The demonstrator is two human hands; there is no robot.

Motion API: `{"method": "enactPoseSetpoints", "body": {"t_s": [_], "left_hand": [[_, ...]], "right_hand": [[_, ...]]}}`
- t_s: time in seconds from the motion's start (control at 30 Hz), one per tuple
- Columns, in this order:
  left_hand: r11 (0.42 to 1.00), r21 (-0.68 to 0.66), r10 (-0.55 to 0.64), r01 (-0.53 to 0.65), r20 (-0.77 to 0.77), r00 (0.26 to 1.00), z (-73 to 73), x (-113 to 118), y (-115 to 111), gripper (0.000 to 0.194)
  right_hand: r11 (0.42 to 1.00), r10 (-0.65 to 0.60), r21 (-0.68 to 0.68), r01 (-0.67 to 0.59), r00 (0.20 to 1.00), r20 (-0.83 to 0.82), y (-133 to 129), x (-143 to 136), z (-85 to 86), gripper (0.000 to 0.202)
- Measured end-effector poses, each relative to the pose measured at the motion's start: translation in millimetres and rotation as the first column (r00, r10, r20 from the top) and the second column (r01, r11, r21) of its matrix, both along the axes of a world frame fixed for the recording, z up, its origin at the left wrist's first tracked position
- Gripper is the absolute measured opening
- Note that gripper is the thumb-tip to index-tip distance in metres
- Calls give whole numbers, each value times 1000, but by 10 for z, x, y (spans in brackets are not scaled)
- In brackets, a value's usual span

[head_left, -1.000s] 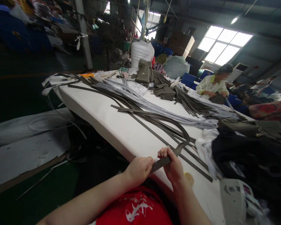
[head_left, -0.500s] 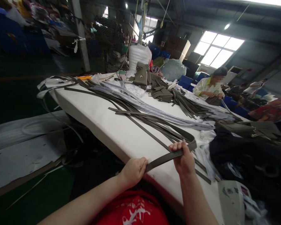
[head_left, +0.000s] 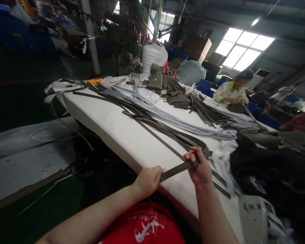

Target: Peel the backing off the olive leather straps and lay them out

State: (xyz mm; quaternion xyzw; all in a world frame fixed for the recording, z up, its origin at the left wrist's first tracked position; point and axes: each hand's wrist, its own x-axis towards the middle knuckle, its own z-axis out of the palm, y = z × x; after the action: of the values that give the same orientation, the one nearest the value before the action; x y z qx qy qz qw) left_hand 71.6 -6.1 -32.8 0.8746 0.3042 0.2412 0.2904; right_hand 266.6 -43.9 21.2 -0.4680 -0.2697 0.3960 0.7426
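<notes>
A dark olive strap [head_left: 178, 170] stretches between my two hands over the near edge of the white table [head_left: 112, 132]. My left hand [head_left: 149, 180] is closed around its lower end. Higher up and to the right, my right hand [head_left: 198, 165] has its fingers wrapped round the same strap. Past the right hand the strap bends back over the table toward a long bundle of similar straps [head_left: 152, 122]. Strips in clear wrapping [head_left: 178, 120] lie alongside the bundle.
Olive bags [head_left: 178, 99] and more straps lie farther back. A person [head_left: 231, 91] sits across the table, holding dark material. Black fabric [head_left: 266, 169] and a pale printed bag [head_left: 252, 217] are at the right. White sheets [head_left: 27, 166] lie low at the left.
The strap's loop beyond my right hand is flatter, and its far end has been drawn toward me. The head view has shifted slightly, and both hands still hold the strap.
</notes>
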Motion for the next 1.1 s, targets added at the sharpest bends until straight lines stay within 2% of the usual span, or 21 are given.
{"method": "enactPoseSetpoints", "body": {"t_s": [0.07,0.13,0.2,0.27,0.33,0.4,0.47,0.53,0.6,0.7,0.77,0.87,0.93,0.97,1.03,1.1], "left_hand": [[999,-34,-3,4,23,1000,3,16,-9,38],[996,-85,-5,12,82,997,27,47,-14,39],[995,-99,10,3,139,990,49,72,-11,39],[997,-79,22,-9,158,987,48,74,-5,39],[998,-69,18,-10,128,992,19,52,-3,40],[997,-75,4,3,86,996,-25,18,-7,40],[997,-79,-10,15,60,998,-59,-14,-17,39],[995,-89,-36,41,61,998,-61,-32,-26,38],[993,-103,-43,51,76,996,-24,-29,-30,38],[994,-105,-10,23,120,993,69,12,-24,38],[995,-98,-9,25,158,987,114,50,-13,40],[996,-82,-16,33,200,980,102,85,10,42],[998,-68,-5,19,202,979,50,76,17,41],[998,-59,4,7,189,982,19,62,15,41],[999,-48,14,-8,136,991,-30,28,-3,41],[999,-46,6,-3,78,997,-40,3,-35,40]], "right_hand": [[998,24,-54,-18,992,122,-12,-51,-16,38],[979,164,-163,-126,956,245,-60,-283,-102,45],[937,312,-247,-246,907,283,-112,-550,-204,49],[911,379,-270,-313,892,245,-137,-694,-258,48],[934,314,-228,-277,938,146,-116,-637,-232,42],[976,166,-142,-164,986,4,-61,-422,-142,34],[998,22,-52,-28,994,-108,-2,-165,-37,27],[999,-38,4,39,994,-98,37,12,30,27],[999,-41,-15,41,999,-9,46,46,32,32],[991,-8,-129,26,990,138,10,-156,-68,44],[979,88,-201,-42,970,227,-43,-379,-157,51],[933,296,-286,-218,917,267,-129,-659,-249,56],[903,368,-315,-291,904,218,-151,-704,-256,55],[901,366,-311,-303,915,168,-145,-670,-241,52],[926,297,-253,-281,955,25,-98,-501,-173,43],[970,183,-137,-200,975,-124,-23,-269,-74,34]]}}
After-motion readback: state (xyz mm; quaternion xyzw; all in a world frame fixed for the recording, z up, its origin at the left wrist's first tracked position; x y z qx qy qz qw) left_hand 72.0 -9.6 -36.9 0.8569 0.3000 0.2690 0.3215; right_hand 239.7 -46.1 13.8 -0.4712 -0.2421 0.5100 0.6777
